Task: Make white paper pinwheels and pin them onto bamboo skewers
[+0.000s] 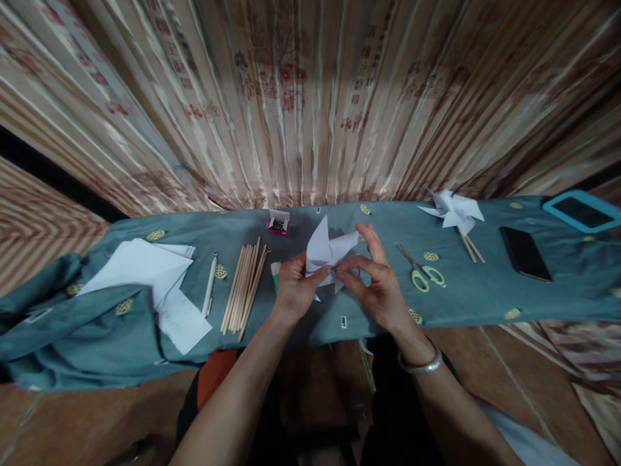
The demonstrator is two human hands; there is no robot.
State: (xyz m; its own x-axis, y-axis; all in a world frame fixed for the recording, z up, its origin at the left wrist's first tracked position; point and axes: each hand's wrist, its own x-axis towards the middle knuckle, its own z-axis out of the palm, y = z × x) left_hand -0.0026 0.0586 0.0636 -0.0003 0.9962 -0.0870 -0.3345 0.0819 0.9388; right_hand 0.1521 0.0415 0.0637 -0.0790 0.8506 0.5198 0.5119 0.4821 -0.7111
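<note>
A folded white paper pinwheel (326, 251) is held over the blue-grey cloth (475, 291) at the middle of the view. My left hand (295, 286) pinches its lower left part. My right hand (378, 281) pinches the centre with thumb and forefinger, its other fingers raised behind the paper. A silver bangle (420, 366) circles my right wrist. A green-and-white object (275, 273) peeks out just left of my left hand.
Several thin wooden sticks (245, 288), a white pen (209, 283) and loose white paper sheets (145, 272) lie at left. A small red box (278, 223) sits behind. Yellow-handled scissors (421, 272), a finished pinwheel on a stick (453, 212), a black phone (524, 252) and a blue-cased tablet (582, 210) lie at right. Curtains hang behind.
</note>
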